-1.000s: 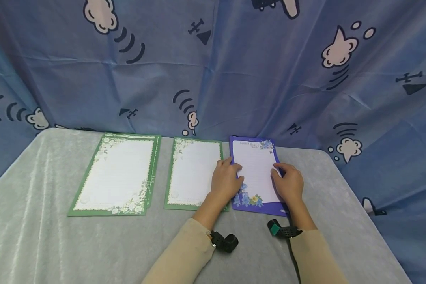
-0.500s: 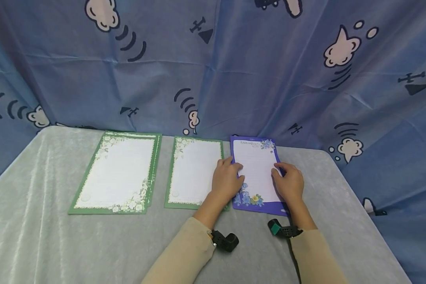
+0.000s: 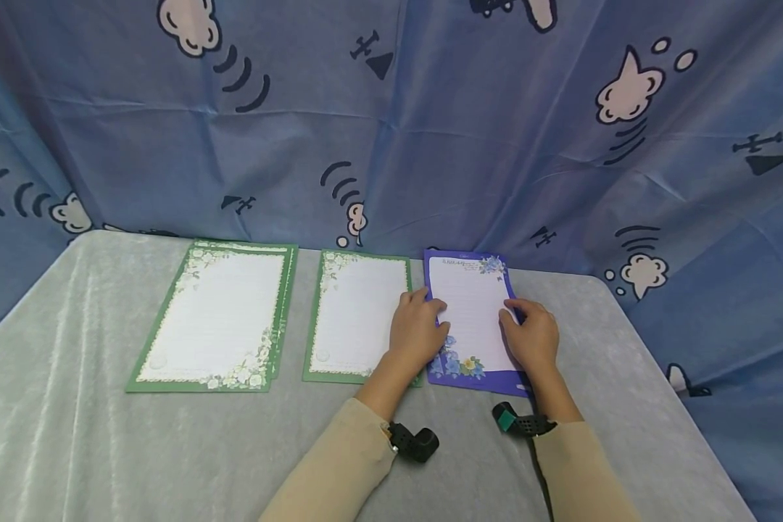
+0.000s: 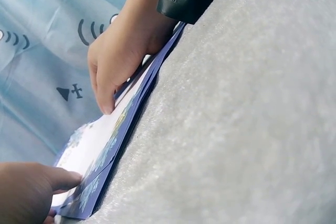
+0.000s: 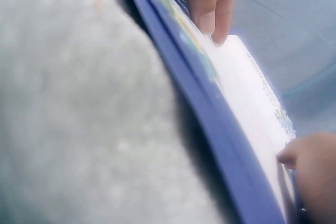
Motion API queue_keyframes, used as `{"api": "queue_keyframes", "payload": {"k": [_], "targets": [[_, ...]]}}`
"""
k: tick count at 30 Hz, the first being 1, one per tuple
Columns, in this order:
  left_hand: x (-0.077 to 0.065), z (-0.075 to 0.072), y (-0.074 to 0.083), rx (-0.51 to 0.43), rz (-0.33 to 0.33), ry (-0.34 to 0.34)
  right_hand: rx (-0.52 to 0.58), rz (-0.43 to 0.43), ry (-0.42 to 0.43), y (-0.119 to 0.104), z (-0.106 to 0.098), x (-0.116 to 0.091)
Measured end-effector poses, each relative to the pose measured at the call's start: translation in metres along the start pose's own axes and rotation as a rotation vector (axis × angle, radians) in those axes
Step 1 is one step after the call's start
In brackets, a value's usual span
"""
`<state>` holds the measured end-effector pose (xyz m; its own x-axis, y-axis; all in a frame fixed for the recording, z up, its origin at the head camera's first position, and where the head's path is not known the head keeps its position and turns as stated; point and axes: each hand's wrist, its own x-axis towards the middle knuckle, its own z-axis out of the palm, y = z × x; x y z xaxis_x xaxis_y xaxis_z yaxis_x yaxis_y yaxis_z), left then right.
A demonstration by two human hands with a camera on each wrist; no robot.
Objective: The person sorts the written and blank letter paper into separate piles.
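Observation:
A stack of purple-bordered letter paper (image 3: 473, 312) with blue flowers lies at the right of the table in the head view. My left hand (image 3: 417, 330) holds its left edge; in the left wrist view the thumb (image 4: 65, 178) lies on the top sheet, other fingers mostly hidden. At the opposite edge, my right hand (image 3: 531, 335) has thumb and forefinger tips close together, pinching at the top sheet. Layered purple edges (image 5: 184, 77) show in the right wrist view. Green-bordered letter paper (image 3: 359, 315) lies partly beneath my left hand and wrist.
More green-bordered letter paper (image 3: 212, 319), slightly fanned, lies at the left. A pale grey cloth covers the table (image 3: 189, 457). Behind its far edge hangs a blue patterned curtain (image 3: 431, 145). A black cable (image 3: 540, 471) runs along the right forearm.
Both hands keep their places on the purple letter paper. Only the head view has shifted very slightly.

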<state>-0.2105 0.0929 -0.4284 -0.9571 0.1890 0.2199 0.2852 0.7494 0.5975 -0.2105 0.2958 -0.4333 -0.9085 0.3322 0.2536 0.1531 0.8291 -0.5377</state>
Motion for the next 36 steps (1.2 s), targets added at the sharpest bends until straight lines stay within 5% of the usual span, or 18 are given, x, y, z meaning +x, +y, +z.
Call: {"api": "queue_keyframes", "payload": {"k": [36], "targets": [[0.0005, 0.0002, -0.0007, -0.005, 0.002, 0.001, -0.010, -0.004, 0.011, -0.0020, 0.0001, -0.0007]]}}
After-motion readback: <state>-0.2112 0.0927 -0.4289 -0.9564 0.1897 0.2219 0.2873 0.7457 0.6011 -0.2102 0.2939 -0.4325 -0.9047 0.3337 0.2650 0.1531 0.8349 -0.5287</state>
